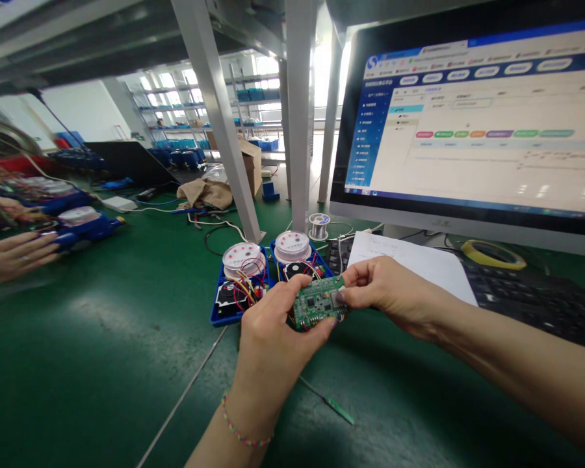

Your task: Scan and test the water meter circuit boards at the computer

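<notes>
You hold a small green circuit board up in both hands, just above the middle of the green table. Your left hand grips the board from below, with the thumb on its near edge and the fingers curled behind it. Your right hand pinches the right end of the board between thumb and fingers.

Just behind the board sit 2 blue plastic cases, side by side. Each has a white round disc on top. Red and yellow wires curl in the left case, close to your left hand. A small silver spool of wire stands behind the cases, near a grey metal post.

By the right edge of the table glows a big computer screen. Below it are a black keyboard and a white sheet of paper. A yellow tape ring lies under the screen. At the left edge, another person's hand is stretched out over the table.
</notes>
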The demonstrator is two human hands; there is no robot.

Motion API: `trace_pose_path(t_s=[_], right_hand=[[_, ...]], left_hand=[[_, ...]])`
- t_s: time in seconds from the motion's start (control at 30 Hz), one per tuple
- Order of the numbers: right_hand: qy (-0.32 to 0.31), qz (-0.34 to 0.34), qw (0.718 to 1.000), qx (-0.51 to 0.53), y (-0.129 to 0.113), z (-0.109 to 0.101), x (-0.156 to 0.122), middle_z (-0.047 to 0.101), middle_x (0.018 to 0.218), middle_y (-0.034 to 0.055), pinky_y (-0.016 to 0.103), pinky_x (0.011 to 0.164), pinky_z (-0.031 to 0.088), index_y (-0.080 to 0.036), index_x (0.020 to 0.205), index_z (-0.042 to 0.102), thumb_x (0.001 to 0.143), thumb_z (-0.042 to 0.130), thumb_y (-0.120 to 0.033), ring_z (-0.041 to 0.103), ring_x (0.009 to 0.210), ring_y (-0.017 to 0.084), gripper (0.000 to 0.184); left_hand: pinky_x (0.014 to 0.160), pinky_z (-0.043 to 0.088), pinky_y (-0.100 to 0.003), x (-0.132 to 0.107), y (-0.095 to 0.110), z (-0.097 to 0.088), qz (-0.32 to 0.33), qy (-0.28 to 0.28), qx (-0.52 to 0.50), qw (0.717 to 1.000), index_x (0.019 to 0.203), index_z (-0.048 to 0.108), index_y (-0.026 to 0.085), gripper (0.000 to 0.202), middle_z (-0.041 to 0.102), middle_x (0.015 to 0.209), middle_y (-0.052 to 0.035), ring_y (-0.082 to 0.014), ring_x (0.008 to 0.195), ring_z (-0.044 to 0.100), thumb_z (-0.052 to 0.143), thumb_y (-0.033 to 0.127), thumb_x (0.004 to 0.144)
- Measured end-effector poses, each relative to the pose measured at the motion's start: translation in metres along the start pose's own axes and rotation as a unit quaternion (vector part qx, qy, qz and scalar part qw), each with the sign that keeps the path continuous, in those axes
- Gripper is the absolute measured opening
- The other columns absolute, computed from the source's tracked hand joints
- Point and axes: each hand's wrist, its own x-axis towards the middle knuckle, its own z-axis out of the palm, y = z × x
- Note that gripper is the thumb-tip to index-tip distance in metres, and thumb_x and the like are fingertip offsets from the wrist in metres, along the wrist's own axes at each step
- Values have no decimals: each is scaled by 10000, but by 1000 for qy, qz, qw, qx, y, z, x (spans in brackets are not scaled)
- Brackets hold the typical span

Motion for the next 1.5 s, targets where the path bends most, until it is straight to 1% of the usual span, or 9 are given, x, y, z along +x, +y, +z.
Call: trace_pose_path(t_s=[0.33, 0.47, 0.57, 0.7, 0.77, 0.83, 1.13, 1.37, 1.5], right_hand=[[13, 1, 1000, 12, 0, 5, -1, 523, 512, -41, 211, 519, 319, -142, 547, 570, 479, 676, -157, 422, 519, 75, 127], [-33, -13, 997, 69, -11, -4, -8, 624, 732, 18, 268, 712, 416, -143, 783, 645, 544, 761, -271, 555, 738, 149, 295], [29, -55, 991, 115, -21, -19, -15, 641, 884, 44, 351, 837, 411, -178, 925, 655, 616, 721, -327, 557, 901, 202, 349], [122, -134, 980, 79, -26, -34, -27, 645, 874, 18, 386, 912, 352, -227, 776, 688, 580, 671, -252, 527, 963, 218, 198], [131, -162, 978, 33, -24, -36, -31, 634, 793, 11, 369, 907, 331, -222, 583, 647, 567, 645, -258, 526, 918, 214, 39], [121, -160, 980, -3, -22, -36, -35, 615, 743, 10, 358, 861, 332, -222, 513, 607, 564, 625, -282, 518, 878, 215, 80], [23, -27, 999, 30, -5, -28, -30, 627, 732, 41, 307, 754, 386, -166, 650, 661, 631, 717, -453, 533, 774, 181, 293], [47, -93, 993, -53, 0, -13, -21, 615, 732, -4, 249, 658, 381, -177, 752, 626, 668, 706, -416, 523, 703, 130, 265], [6, -74, 994, -79, -3, -1, -16, 574, 631, -17, 242, 569, 347, -167, 675, 598, 625, 738, -392, 486, 620, 122, 270]], left_hand=[[719, 561, -287, -3, -5, 4, -69, -13, -54, 996, 978, 611, 146, 427, 703, 882, -37, -175, 751, 664, 756, 194, 579], [694, 572, -305, -4, -8, 4, -189, -47, -152, 969, 1018, 605, 185, 450, 712, 875, -21, -179, 728, 673, 743, 248, 595], [729, 573, -302, -3, -7, 2, -223, -38, -193, 955, 1025, 608, 185, 470, 716, 881, -22, -183, 771, 678, 749, 248, 581], [729, 580, -310, -2, -6, 1, -209, -28, -181, 961, 1031, 608, 187, 476, 717, 856, -18, -183, 758, 678, 751, 234, 579], [740, 581, -326, -2, -7, 2, -198, -28, -171, 965, 1027, 608, 192, 463, 716, 868, -20, -190, 774, 677, 749, 239, 589], [758, 579, -351, -3, -8, 2, -186, -26, -155, 970, 1031, 609, 197, 461, 714, 897, -27, -198, 783, 677, 749, 247, 594], [808, 562, -383, -4, -10, 2, -153, -24, -126, 980, 1043, 603, 190, 465, 700, 973, -56, -212, 820, 674, 741, 243, 602], [806, 553, -362, -4, -6, 3, -133, -22, -103, 985, 1020, 605, 191, 439, 702, 944, -44, -195, 784, 670, 742, 230, 605], [712, 570, -335, -4, -5, 2, -136, -29, -84, 987, 1030, 604, 189, 452, 705, 907, -44, -185, 713, 665, 745, 258, 607]])
